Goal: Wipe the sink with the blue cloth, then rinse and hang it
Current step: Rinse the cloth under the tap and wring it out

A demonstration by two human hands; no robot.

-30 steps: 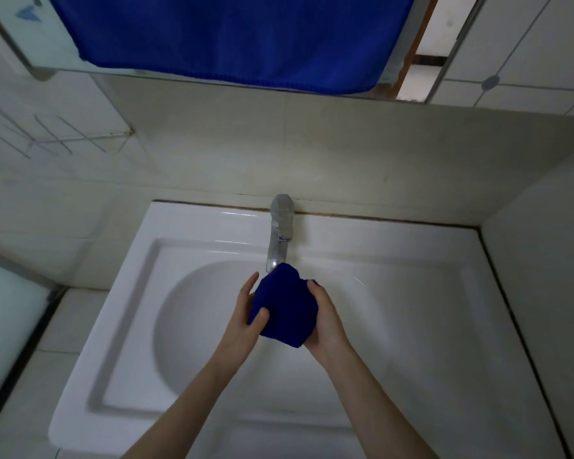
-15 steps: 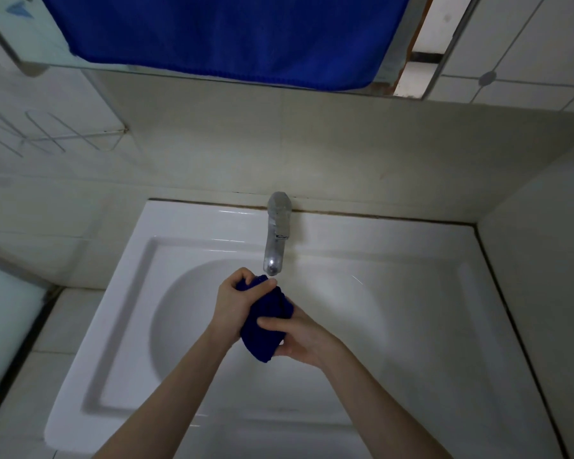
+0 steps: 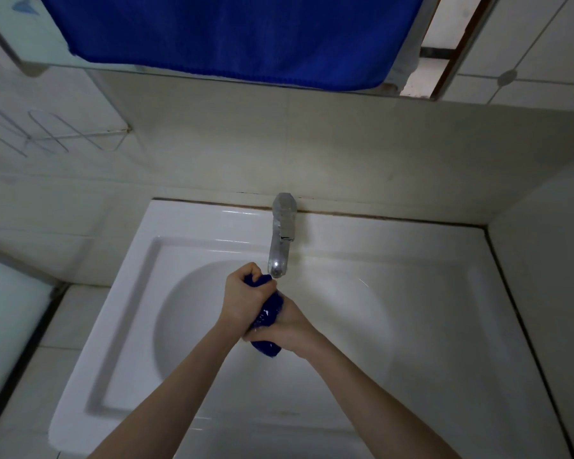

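The blue cloth point(image 3: 268, 315) is bunched into a tight roll over the bowl of the white sink point(image 3: 411, 313), just below the spout of the chrome tap point(image 3: 280, 240). My left hand point(image 3: 244, 298) is clenched around the cloth's upper end. My right hand point(image 3: 287, 329) grips its lower part, and a short blue tail sticks out beneath. Small wet glints show on the cloth between my two fists. Most of the cloth is hidden inside my hands.
A large blue towel point(image 3: 232, 34) hangs across the top of the view above the sink. A wire rack point(image 3: 57, 134) is fixed to the tiled wall at the left. A tiled wall closes in the sink's right side.
The cloth was a loose bundle held between both hands. My hands have since closed around it and squeezed it into a narrow roll, left fist above right.
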